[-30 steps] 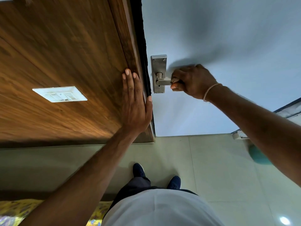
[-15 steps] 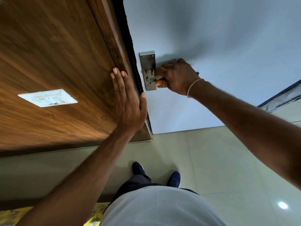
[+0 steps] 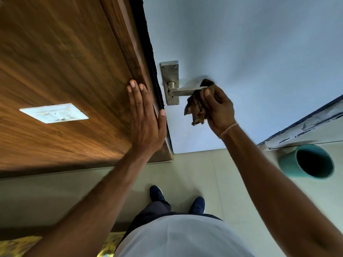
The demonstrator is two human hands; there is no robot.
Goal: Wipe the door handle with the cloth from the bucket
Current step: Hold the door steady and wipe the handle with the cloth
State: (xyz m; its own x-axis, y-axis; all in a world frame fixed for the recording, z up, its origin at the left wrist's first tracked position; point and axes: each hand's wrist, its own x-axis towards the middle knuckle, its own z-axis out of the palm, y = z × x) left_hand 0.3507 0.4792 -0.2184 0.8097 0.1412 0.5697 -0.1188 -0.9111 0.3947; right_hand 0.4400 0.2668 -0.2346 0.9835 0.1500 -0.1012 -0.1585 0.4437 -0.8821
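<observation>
Your right hand (image 3: 218, 106) is closed around a crumpled brown cloth (image 3: 196, 110), pressing it against the free end of the metal door handle (image 3: 182, 92) on the pale blue door (image 3: 241, 52). Your left hand (image 3: 145, 117) lies flat, fingers spread, on the wooden frame (image 3: 128, 52) beside the door's edge. A teal bucket (image 3: 289, 164) stands on the floor (image 3: 194, 173) by the door's lower right corner.

Brushed metal door handle (image 3: 182, 92), crumpled brown cloth (image 3: 197, 110) (frayed), glossy wood panel (image 3: 61, 58)

Wood panel wall (image 3: 55, 62), white switch plate (image 3: 53, 113), pale tiled floor (image 3: 194, 173).
</observation>
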